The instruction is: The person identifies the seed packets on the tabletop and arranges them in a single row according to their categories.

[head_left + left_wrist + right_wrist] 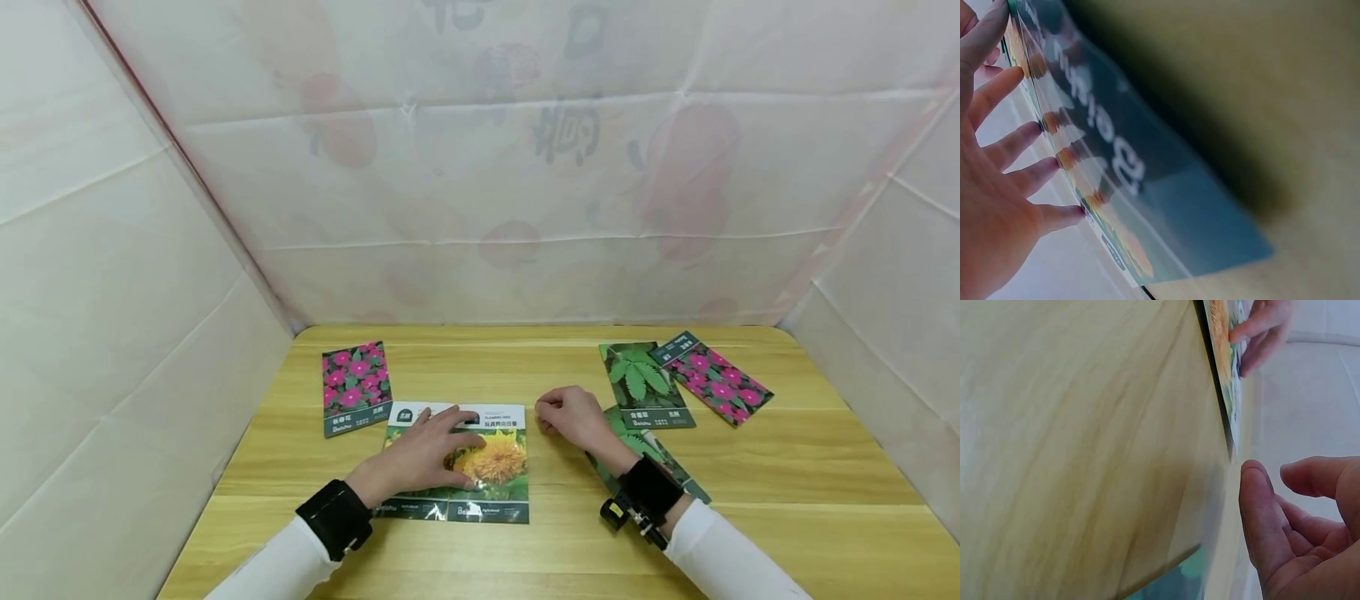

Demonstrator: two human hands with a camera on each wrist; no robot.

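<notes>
Two yellow-sunflower seed packets lie side by side on the table, the right one [498, 467] in fuller view and the left one [420, 508] largely covered. Across both rests my left hand [420, 454], fingers spread and fingertips on the glossy fronts. In the left wrist view, that hand's fingertips touch the face of a packet [1166, 194], its lower edge lifting slightly off the wood. My right hand [573, 417] hovers just right of the packets, fingers loosely bent, holding nothing. The right wrist view shows its thumb and index finger apart.
A pink-flower packet [356, 387] lies at the left. On the right are two green-leaf packets, one farther back [641, 379] and one [671, 462] partly under my right forearm, plus another pink-flower packet [720, 379] overlapping the back one. Pale fabric walls [480, 283] enclose the table.
</notes>
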